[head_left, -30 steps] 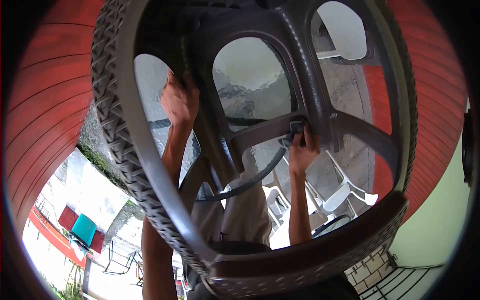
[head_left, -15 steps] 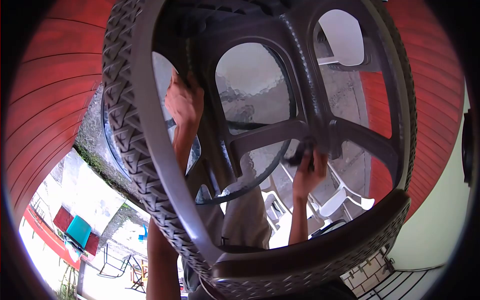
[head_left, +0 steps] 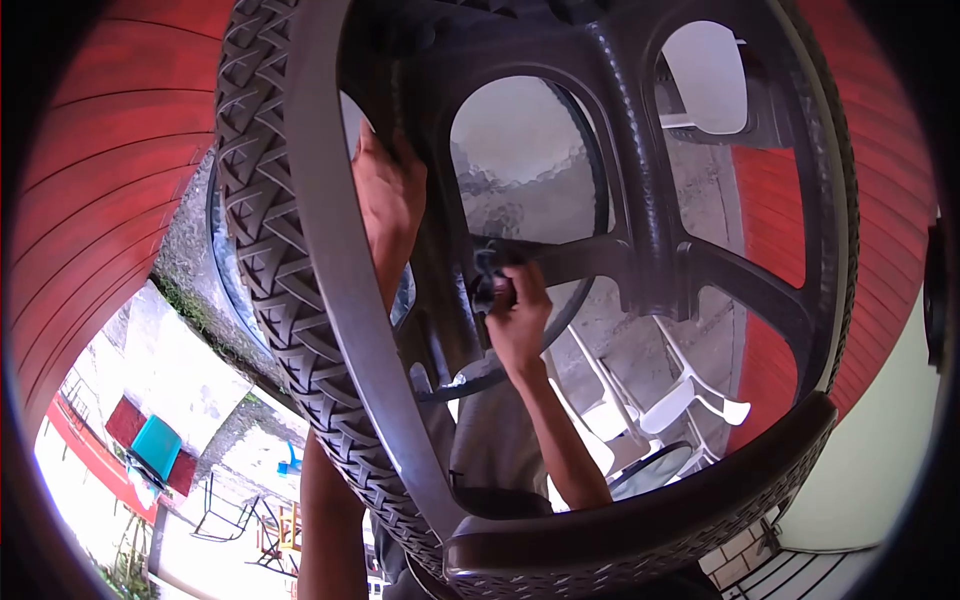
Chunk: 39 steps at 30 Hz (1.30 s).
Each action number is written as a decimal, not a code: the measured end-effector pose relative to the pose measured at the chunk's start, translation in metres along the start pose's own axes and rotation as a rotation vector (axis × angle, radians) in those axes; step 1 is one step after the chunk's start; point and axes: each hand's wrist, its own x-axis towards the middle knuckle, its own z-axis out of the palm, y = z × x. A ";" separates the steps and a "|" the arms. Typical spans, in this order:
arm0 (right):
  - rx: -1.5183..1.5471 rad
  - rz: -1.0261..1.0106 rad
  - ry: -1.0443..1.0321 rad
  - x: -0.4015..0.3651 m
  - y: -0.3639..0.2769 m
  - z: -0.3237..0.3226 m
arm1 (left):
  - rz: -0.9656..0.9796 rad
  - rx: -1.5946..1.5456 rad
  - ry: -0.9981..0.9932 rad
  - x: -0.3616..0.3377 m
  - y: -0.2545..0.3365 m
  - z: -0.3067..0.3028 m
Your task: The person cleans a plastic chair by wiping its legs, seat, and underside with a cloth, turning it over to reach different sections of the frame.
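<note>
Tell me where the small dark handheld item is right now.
In the head view, the small dark item is near the picture's centre, in the right hand, lower and further right than the left hand, by the brown crossbar.

From where I'm standing, I can't make out any readable lettering, label, brand, number or sign on anything here.
</note>
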 end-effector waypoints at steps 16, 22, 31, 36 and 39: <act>-0.082 -0.155 -0.231 0.055 -0.024 0.024 | 0.026 0.019 -0.014 0.003 -0.002 0.002; -0.159 -0.237 -0.071 0.168 -0.044 0.075 | 0.026 0.013 -0.002 0.004 -0.004 0.006; -0.438 -0.060 -0.064 0.265 -0.021 -0.007 | 0.047 0.068 0.001 0.006 -0.008 0.008; -0.462 0.015 -0.135 0.244 -0.002 -0.069 | 0.028 0.078 -0.030 0.009 -0.006 0.006; -0.490 0.084 -0.216 0.208 0.014 -0.095 | 0.034 0.057 -0.041 0.008 -0.006 0.005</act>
